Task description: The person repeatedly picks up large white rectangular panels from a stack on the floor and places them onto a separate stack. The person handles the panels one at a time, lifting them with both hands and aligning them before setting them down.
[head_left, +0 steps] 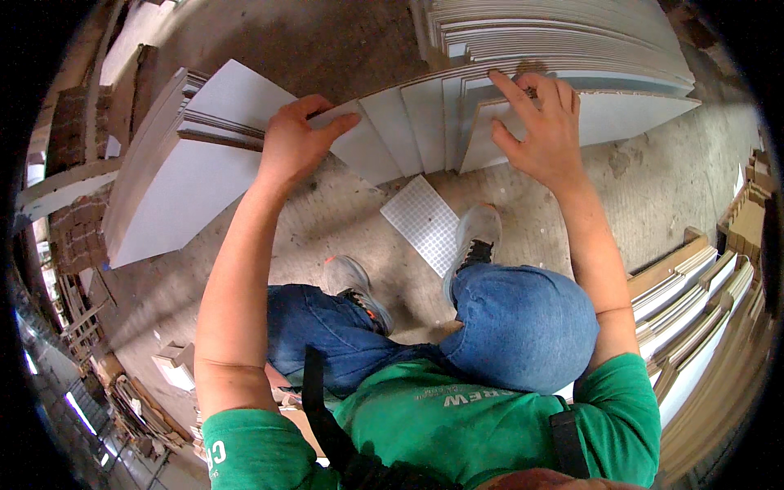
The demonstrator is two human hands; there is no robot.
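My left hand (299, 137) closes around the left end of a fanned row of white boards (384, 139), its thumb on the near face and its fingers partly hidden behind. My right hand (543, 129) reaches over the top edge of the nearest white board (625, 122), fingers apart. Its index fingertip lies at the edge of the boards behind, with the thumb in front of the near face. These boards stand on edge, their thin brown edges upward. Left of my left hand, another stack of white boards (192, 192) stands on edge.
Behind the fanned row is a thick stack of boards (563, 33). A white sheet with a dot pattern (425, 222) lies on the concrete floor (327, 220) beside my shoes. More board strips (686, 302) stand at the right, and a small carton (174, 363) is at lower left.
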